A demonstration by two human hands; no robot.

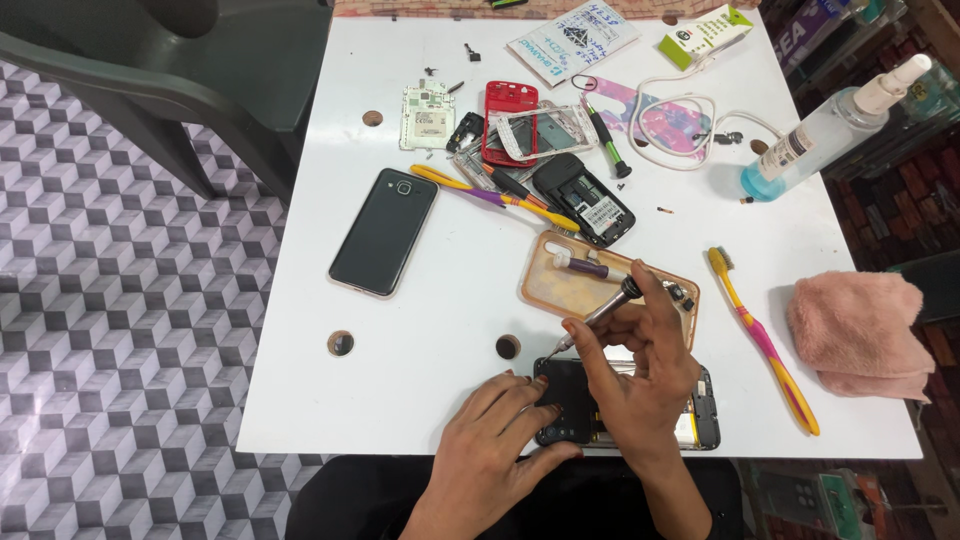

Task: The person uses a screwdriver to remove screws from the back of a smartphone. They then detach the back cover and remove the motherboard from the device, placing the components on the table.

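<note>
Opened phone (pixel 700 405) has back off, right hand (pixel 640 365) pinches screwdriver (pixel 600 313) onto its top corner, left hand (pixel 500 430) flat, steadying it ungripped; screws seemingly still in progress.

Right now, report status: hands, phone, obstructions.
Left hand steadies opened phone. Right hand grips screwdriver, tip at phone's top edge. Clear phone case close behind.

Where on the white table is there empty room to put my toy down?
Bare room lies on the table left of the left hand, below the black phone. Another patch sits between the toothbrush and the spray bottle. The top middle, around the red phone frame, is crowded.
</note>
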